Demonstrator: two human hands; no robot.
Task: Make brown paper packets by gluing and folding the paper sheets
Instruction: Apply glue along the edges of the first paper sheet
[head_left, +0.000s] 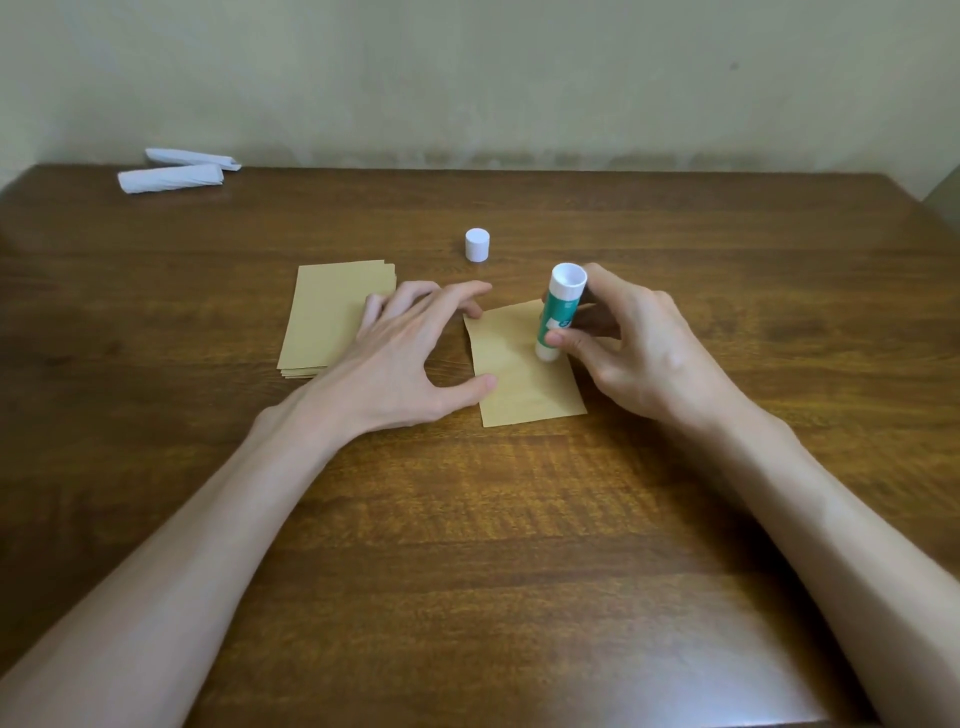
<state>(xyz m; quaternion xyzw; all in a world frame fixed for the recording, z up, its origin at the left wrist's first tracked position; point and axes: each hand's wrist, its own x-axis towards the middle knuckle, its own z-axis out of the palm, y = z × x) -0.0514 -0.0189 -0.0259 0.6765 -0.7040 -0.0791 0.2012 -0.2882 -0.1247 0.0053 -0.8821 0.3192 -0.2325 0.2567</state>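
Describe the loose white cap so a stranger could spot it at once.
On the wooden table, look beyond the stack of brown sheets, toward the wall. The cap stands alone, upright. It is the only short white cylinder; the glue stick is taller, green-banded and held by the right hand.

The left forearm (208, 525) and right forearm (836, 519) are bare along all their visible length. The left hand (400, 358) and right hand (644, 353) are slim and long-fingered, tendons ridging their backs; the nails seem short, though blurred
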